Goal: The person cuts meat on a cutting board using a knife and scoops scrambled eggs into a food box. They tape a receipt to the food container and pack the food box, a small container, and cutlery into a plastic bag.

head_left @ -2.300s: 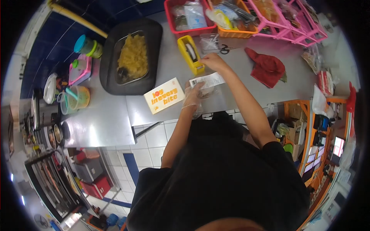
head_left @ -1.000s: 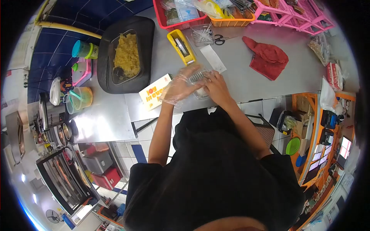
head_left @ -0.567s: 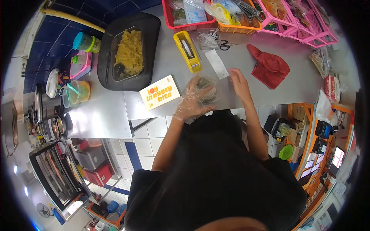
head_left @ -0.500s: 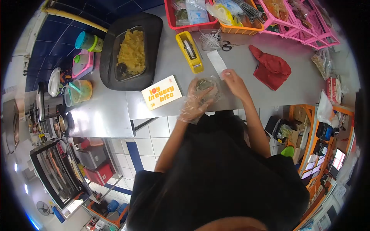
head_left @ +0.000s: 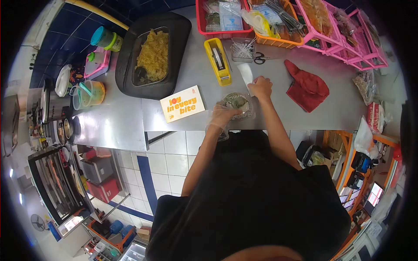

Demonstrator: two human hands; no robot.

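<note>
My left hand point(head_left: 225, 115), in a clear plastic glove, is closed on the near-left side of a round clear plastic container point(head_left: 238, 101). Something greenish shows inside the container, but I cannot make out what. Just beyond and to the right, my right hand point(head_left: 261, 88), bare, pinches the near end of a white paper strip point(head_left: 245, 71). The strip's far end curls slightly above the table. A yellow tape dispenser point(head_left: 218, 65) stands behind the container, and a white card point(head_left: 183, 104) with orange lettering lies left of my left hand.
A black tray point(head_left: 124, 69) holds a glass dish of yellow shredded food point(head_left: 152, 56). Scissors point(head_left: 260, 58) lie beside a small clear box point(head_left: 242, 48). A red cloth point(head_left: 308, 89) rests at right. Red point(head_left: 224, 34) and orange baskets point(head_left: 278, 41) line the back.
My left hand has shifted toward the container's near-left side, uncovering more of it. My right hand has turned, its fingers now curled over the strip's near end. The view has shifted slightly.
</note>
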